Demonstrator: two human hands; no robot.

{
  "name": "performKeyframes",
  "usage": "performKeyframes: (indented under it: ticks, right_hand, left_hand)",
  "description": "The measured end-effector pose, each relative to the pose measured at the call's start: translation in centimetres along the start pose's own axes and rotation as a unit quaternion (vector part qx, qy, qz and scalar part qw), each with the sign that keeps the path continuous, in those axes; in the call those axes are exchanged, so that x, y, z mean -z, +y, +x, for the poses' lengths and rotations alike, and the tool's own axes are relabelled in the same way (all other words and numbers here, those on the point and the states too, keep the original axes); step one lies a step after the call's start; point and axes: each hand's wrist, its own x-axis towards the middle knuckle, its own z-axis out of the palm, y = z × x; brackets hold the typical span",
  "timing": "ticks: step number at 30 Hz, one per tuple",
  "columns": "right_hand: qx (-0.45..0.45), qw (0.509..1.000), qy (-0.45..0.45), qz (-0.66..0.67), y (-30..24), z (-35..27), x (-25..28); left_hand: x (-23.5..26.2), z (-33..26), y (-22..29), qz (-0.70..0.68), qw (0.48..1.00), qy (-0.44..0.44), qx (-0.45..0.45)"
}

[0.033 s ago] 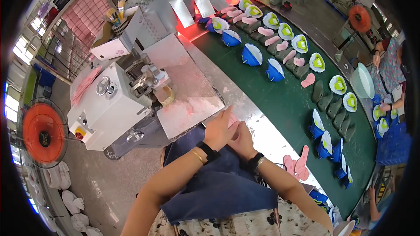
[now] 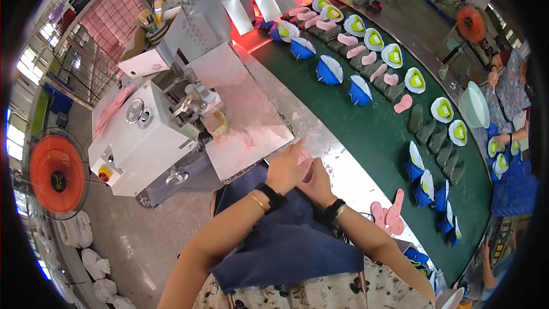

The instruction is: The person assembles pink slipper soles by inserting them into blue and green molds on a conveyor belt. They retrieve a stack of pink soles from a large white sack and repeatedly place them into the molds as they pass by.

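A pink insole is held between my two hands, just off the near corner of the pink-stained work plate. My left hand covers its left side, with fingers closed over it and pointing away from me. From the right, my right hand grips the near end. Much of the insole is hidden by my fingers, and a small dark patch shows between the hands. To the left of the plate stands a white machine with a metal head. Several loose pink insoles lie right of my right wrist.
A green conveyor belt carries blue-and-white shoe uppers, dark shoe lasts and more pink insoles. Red glowing heaters sit at its far end. An orange fan stands left. A co-worker's hand shows far right.
My fingers have shifted very slightly, and a little more of the pink insole shows between my hands. Everything else looks the same.
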Motion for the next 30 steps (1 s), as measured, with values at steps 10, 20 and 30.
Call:
performKeyframes:
  ticks: [10, 20, 30]
  right_hand:
    - [0.136, 0.951, -0.029, -0.276, -2.9, 1.9, 5.3]
    - [0.08, 0.947, -0.094, -0.295, 0.9, 1.3, 4.0]
    - [-0.099, 0.884, -0.312, 0.334, -16.7, 2.7, -2.0]
  left_hand:
    - [1.5, -0.6, -6.9, -0.296, 0.942, 0.08, 0.139]
    - [2.6, -6.4, -11.9, -0.316, 0.927, -0.082, 0.187]
    - [12.4, -7.7, -3.8, -0.686, 0.715, 0.074, 0.108]
